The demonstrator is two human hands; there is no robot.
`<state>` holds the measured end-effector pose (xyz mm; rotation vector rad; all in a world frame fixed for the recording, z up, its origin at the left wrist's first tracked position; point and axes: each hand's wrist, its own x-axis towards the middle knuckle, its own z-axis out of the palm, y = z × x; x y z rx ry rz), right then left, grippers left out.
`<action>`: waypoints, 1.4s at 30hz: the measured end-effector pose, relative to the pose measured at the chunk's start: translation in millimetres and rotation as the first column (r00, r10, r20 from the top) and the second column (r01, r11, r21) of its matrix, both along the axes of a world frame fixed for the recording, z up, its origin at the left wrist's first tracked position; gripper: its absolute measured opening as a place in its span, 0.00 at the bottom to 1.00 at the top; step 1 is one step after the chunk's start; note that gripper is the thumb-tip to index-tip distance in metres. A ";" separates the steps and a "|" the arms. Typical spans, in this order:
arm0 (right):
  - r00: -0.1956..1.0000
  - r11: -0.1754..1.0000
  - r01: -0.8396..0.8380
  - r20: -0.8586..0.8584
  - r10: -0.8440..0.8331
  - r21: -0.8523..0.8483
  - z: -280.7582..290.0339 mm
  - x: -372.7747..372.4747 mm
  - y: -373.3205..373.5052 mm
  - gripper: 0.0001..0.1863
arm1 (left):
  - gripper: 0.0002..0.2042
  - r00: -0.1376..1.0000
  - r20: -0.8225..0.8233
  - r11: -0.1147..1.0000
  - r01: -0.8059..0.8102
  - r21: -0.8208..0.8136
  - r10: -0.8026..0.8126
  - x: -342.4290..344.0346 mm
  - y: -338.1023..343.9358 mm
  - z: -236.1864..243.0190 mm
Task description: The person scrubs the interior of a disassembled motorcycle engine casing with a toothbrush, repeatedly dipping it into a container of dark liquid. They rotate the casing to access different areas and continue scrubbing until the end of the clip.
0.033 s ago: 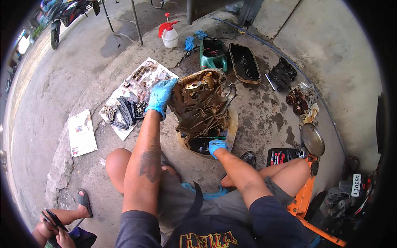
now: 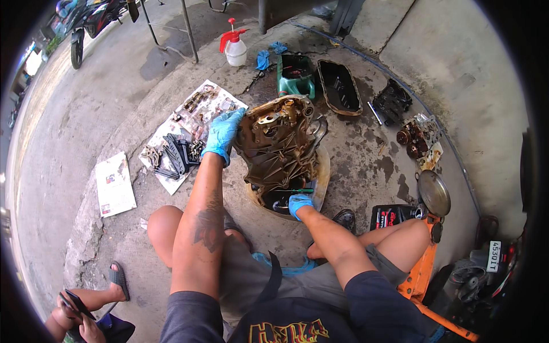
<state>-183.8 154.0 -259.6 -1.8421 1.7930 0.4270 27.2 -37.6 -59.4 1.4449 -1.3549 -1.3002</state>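
Observation:
A large, brown, oil-stained metal casing (image 2: 277, 154) stands tilted up in a round, pale basin (image 2: 323, 174). My left hand (image 2: 224, 134), in a blue glove, grips the casing's upper left edge. Low at the basin's near right side, my right hand (image 2: 301, 204), also gloved in blue, has its fingers curled. What those fingers hold is hard to make out, though a thin, pale tip shows just left of them over dark liquid. A slim green tool handle (image 2: 303, 190) lies right above this hand, against the casing's bottom edge.
Left of the casing, paper sheets (image 2: 168, 128) carry bolts and black parts. Beyond it stand a cut green container (image 2: 295, 86), a dark oil pan (image 2: 338, 88) and a red-topped sprayer (image 2: 234, 50). An orange jack (image 2: 420, 274) is at right. Another person's hands (image 2: 80, 317) hold a phone at lower left.

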 end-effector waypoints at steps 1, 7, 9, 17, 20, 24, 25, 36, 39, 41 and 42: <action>0.998 0.996 -0.015 0.067 0.009 0.084 -1.4 3.4 -1.8 0.14 | 0.23 1.000 -0.004 1.000 -0.016 0.005 0.016 0.7 -0.6 1.6; 0.909 0.997 -0.020 0.417 -0.012 0.071 12.4 -6.8 -32.1 0.12 | 0.20 0.992 0.117 0.988 -0.028 -0.152 0.046 5.2 -29.5 -23.9; 0.636 0.957 0.260 0.722 -0.271 0.130 42.9 -8.2 -29.4 0.12 | 0.19 0.947 0.319 0.964 0.058 -0.260 0.029 10.7 -28.5 -27.0; 0.020 0.613 0.759 0.934 -0.357 0.218 47.0 43.1 -50.3 0.10 | 0.17 0.837 0.546 0.909 0.233 -0.345 -0.007 10.1 -36.8 -30.7; -0.058 0.549 0.800 0.941 -0.334 0.244 43.4 62.8 -49.3 0.10 | 0.17 0.898 0.439 0.941 0.158 -0.298 -0.012 7.3 -31.1 -25.9; 0.038 0.495 0.867 0.980 -0.193 0.064 38.8 90.1 -55.9 0.11 | 0.20 0.980 0.196 0.962 0.028 -0.272 0.027 4.9 -28.2 -20.5; 0.030 0.473 0.878 0.977 -0.210 0.075 29.0 84.2 -53.9 0.11 | 0.21 0.982 0.185 0.991 -0.006 -0.133 0.030 -5.8 -26.2 -11.6; -0.410 0.430 0.659 0.775 -0.481 0.617 66.2 88.3 -51.6 0.11 | 0.18 0.971 0.233 0.958 0.023 -0.287 0.046 -0.5 -24.4 -19.5; -0.512 0.388 0.614 0.721 -0.467 0.687 68.4 85.6 -53.6 0.12 | 0.19 0.985 0.149 0.965 -0.041 -0.261 0.082 1.4 -24.9 -25.0; -0.578 0.456 0.485 0.665 -0.473 0.746 67.8 89.5 -52.7 0.11 | 0.20 0.977 0.208 0.969 0.003 -0.247 0.050 2.4 -25.0 -18.4; -0.571 0.423 0.546 0.690 -0.444 0.723 61.8 85.2 -51.3 0.11 | 0.20 0.983 0.180 0.976 -0.004 -0.220 0.045 0.6 -23.1 -17.4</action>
